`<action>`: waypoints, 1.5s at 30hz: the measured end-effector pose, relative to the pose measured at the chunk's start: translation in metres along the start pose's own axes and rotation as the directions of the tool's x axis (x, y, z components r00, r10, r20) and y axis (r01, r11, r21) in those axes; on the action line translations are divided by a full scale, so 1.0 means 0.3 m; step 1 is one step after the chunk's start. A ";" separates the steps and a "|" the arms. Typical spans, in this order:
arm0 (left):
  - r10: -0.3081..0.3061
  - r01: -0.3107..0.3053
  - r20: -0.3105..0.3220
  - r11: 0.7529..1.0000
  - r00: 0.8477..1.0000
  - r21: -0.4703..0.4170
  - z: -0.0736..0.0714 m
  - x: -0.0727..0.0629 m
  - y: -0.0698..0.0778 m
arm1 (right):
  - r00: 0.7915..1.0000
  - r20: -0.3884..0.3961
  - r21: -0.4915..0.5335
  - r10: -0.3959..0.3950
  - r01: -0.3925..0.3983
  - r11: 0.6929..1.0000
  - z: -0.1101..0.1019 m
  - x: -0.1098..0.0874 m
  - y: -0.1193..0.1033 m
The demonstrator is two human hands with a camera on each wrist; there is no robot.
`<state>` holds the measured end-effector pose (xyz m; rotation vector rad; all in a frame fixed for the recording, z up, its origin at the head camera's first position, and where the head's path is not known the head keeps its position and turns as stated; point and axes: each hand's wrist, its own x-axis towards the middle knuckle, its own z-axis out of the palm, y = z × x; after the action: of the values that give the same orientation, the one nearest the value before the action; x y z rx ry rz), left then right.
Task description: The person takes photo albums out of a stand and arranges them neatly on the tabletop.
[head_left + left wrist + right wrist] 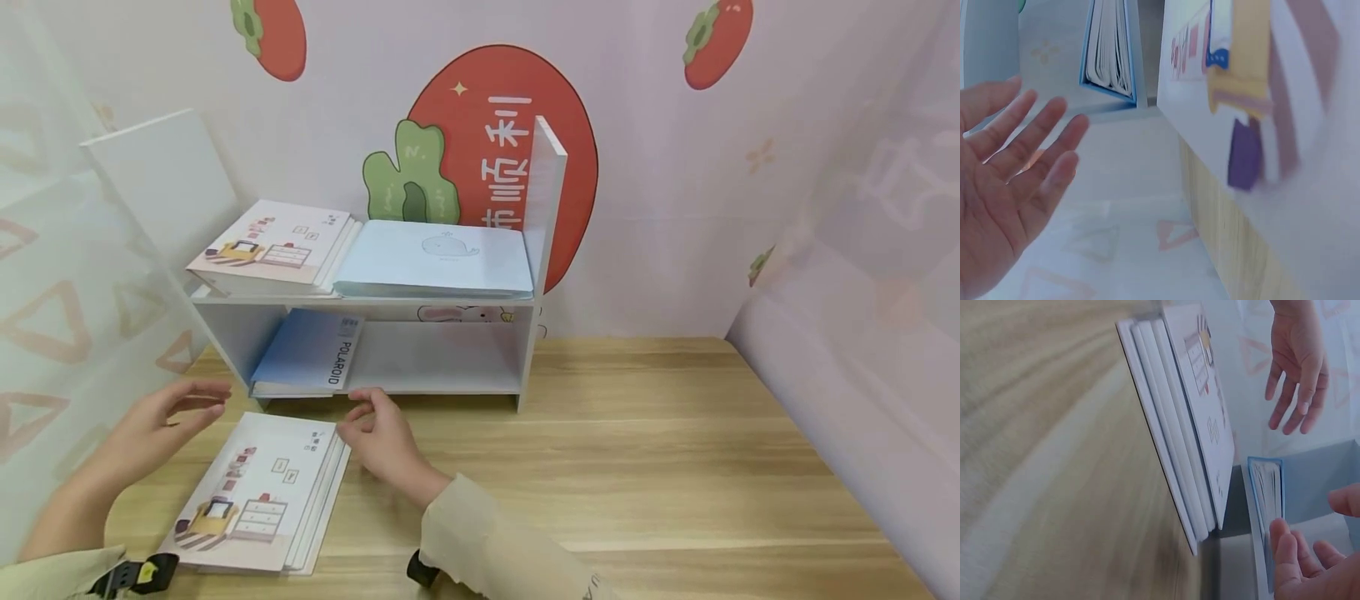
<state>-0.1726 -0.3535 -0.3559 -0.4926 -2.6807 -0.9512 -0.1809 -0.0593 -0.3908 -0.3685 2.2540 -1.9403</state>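
A white photo album [255,492] with a yellow armchair and drawers on its cover lies flat on the table before the shelf. My left hand [161,433] hovers at its upper left, fingers extended and apart from the cover; the left wrist view shows the palm with nothing in it. At the album's upper right corner is my right hand [382,442], fingers loosely bent and holding nothing. Just beyond both hands, a blue album [307,350] marked POLAROID lies at the left of the lower shelf, its page edges [1267,487] facing out in the right wrist view.
The small white shelf [442,379] stands at the back, with tall side panels [546,200]. On its upper board lie a similar white album [300,221] and a light blue album [397,258] with a whale. Wood-grain tabletop [660,467] extends right; patterned cloth [645,167] hangs behind.
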 end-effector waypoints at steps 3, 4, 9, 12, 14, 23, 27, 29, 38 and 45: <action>-0.016 0.016 -0.038 1.000 0.999 0.009 0.003 0.021 0.022 | 0.999 -0.035 0.018 -0.003 0.003 1.000 -0.003 0.025 -0.001; -0.022 0.022 -0.048 1.000 0.999 0.005 0.005 0.027 0.027 | 0.999 -0.045 0.020 -0.003 0.004 1.000 -0.004 0.033 -0.001; -0.026 0.025 -0.071 1.000 0.997 -0.010 0.020 0.063 0.038 | 0.997 -0.083 0.015 -0.010 0.011 1.000 -0.004 0.075 -0.005; -0.022 0.021 -0.048 1.000 0.999 -0.023 0.030 0.086 0.040 | 0.996 -0.082 0.010 -0.015 0.015 1.000 0.000 0.097 -0.004; -0.025 0.024 -0.035 0.999 0.999 -0.020 0.036 0.099 0.039 | 0.997 -0.074 0.011 -0.008 0.009 1.000 0.006 0.108 -0.002; -0.036 0.036 -0.025 0.999 0.999 0.026 0.058 0.126 0.033 | 1.000 -0.024 0.074 0.020 -0.018 0.997 0.021 0.146 0.026; -0.072 0.072 0.002 0.997 0.997 0.021 0.064 0.133 0.038 | 1.000 0.027 0.123 0.014 -0.018 0.992 0.024 0.156 0.036; -0.093 0.093 0.019 0.995 0.995 0.022 0.068 0.136 0.038 | 0.999 0.044 0.126 0.026 -0.032 0.992 0.027 0.158 0.043; -0.146 0.145 0.008 0.987 0.989 0.067 0.083 0.140 0.032 | 0.997 0.056 0.181 0.051 -0.060 0.982 0.038 0.163 0.059; -0.179 0.182 -0.032 0.979 0.983 0.095 0.080 0.133 0.033 | 0.999 0.027 0.317 0.047 -0.053 0.947 0.040 0.164 0.069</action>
<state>-0.2079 -0.3216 -0.3548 -0.2191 -2.7715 -0.8595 -0.2268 -0.0813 -0.4108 -0.2835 1.8716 -2.2122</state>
